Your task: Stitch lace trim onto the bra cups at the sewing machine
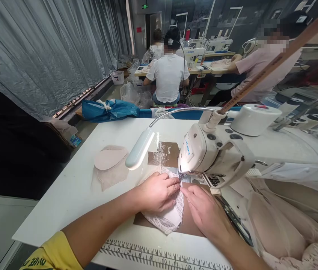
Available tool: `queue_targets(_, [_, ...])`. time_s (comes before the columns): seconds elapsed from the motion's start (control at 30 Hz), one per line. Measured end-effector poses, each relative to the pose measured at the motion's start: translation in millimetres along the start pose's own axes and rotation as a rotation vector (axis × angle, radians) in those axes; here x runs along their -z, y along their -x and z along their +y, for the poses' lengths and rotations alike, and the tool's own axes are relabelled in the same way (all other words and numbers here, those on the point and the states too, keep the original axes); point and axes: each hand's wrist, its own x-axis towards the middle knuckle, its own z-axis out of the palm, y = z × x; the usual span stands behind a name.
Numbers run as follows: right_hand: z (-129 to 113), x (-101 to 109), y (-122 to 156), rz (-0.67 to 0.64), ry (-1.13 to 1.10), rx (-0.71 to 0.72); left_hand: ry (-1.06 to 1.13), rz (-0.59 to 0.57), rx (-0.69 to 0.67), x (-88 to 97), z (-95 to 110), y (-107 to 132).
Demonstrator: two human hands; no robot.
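Observation:
A white lace fabric piece (168,220) lies on the sewing table (71,195) under the head of a white sewing machine (217,153). My left hand (157,192) rests on top of the lace with fingers curled, pressing it down beside the needle. My right hand (204,210) lies at the lace's right edge, fingers together and pointing toward the needle area. Both hands touch the lace just in front of the presser foot.
A stack of beige cup-shaped pieces (110,165) sits at the left of the table. A gooseneck lamp (139,149) hangs over the work. More pink fabric (282,232) piles at the right. Other people (168,75) sit at machines in the back.

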Motion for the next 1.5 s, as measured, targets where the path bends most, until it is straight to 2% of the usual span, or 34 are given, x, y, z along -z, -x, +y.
queue_targets(0.23, [0.7, -5.2, -3.0, 0.019, 0.098, 0.03, 0.014, 0.032, -0.01, -2.8, -5.5, -1.9])
queue_targets(0.63, [0.7, -9.9, -4.3, 0.031, 0.194, -0.007, -0.025, 0.032, -0.052, -8.2, -12.2, -5.7])
queue_targets(1.03, [3.3, -9.8, -2.9, 0.062, 0.089, 0.019, 0.033, 0.108, -0.053, -10.0, -19.1, -7.5])
queue_targets(1.27, [5.2, -7.5, -0.9, 0.013, 0.009, 0.007, 0.096, 0.136, -0.028, -6.0, -19.5, -6.7])
queue_targets(1.5, [5.5, -10.1, -2.3, 0.018, 0.047, -0.026, 0.071, 0.138, -0.011, -9.0, -22.4, -7.3])
